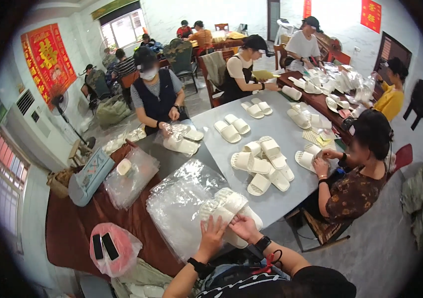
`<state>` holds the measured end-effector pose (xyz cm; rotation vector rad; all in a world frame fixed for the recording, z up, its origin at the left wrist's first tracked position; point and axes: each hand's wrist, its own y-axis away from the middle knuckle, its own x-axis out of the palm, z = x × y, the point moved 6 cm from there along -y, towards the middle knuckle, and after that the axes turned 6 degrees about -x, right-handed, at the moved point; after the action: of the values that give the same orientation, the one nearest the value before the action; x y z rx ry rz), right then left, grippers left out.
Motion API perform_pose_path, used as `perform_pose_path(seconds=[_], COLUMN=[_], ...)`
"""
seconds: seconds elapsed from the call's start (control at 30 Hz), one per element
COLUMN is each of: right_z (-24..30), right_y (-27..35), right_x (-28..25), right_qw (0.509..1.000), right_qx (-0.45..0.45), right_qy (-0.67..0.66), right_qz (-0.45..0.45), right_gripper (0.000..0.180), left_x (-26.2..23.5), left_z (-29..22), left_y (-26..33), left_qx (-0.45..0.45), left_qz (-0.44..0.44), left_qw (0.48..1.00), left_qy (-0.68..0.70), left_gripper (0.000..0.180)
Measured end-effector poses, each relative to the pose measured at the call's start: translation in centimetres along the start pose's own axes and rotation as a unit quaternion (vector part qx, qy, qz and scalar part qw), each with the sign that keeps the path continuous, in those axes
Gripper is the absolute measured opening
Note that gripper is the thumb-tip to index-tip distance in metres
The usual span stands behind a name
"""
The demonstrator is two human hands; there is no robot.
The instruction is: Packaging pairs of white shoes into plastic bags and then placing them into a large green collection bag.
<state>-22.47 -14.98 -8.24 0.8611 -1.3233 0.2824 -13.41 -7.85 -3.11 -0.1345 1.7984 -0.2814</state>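
A pair of white slide slippers [225, 204] is between my hands at the near edge of the table, over a stack of clear plastic bags [179, 198]. My left hand [212, 234] grips the slippers' near left side, its fingers laid over the edge. From the right, my right hand [244, 227] holds the slippers near the strap, palm partly turned up and some fingertips hidden. Beyond them, a pile of several white slippers [266, 161] lies on the grey table [206, 116].
At left, a pink plastic-wrapped bundle [127, 248] carries two black phones, near a light blue bag [89, 176] and a brown cloth [67, 228]. Across the table, a person [159, 99] handles bagged slippers. Another person [355, 191] at right holds slippers. More slipper pairs [231, 128] stand farther back.
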Motion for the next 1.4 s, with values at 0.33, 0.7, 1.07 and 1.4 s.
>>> perform_pose_path(seconds=[0.33, 0.7, 1.07, 1.4], right_z=[-0.6, -0.6, 0.2, -3.4], right_y=[-2.7, -3.2, -2.0, -0.1], right_x=[-1.0, -1.2, -1.3, -1.5], right_qw=[0.976, 0.988, 0.989, 0.962], right_qx=[0.095, 0.081, 0.041, 0.175], right_qy=[-0.019, 0.133, 0.141, 0.035], right_qz=[0.194, -0.011, -0.013, 0.208], right_gripper=[0.013, 0.023, 0.029, 0.026], left_x=[-0.2, -2.0, -1.6, -1.2], left_z=[0.6, -1.5, 3.8, 2.3], left_y=[-0.3, -0.2, 3.0, 0.5], left_qx=[-0.077, 0.022, -0.205, -0.145], left_qz=[-0.057, 0.028, -0.076, -0.031], left_qw=[0.989, 0.993, 0.957, 0.987], left_qy=[0.115, 0.112, 0.19, 0.055], left_gripper=[0.049, 0.049, 0.043, 0.051])
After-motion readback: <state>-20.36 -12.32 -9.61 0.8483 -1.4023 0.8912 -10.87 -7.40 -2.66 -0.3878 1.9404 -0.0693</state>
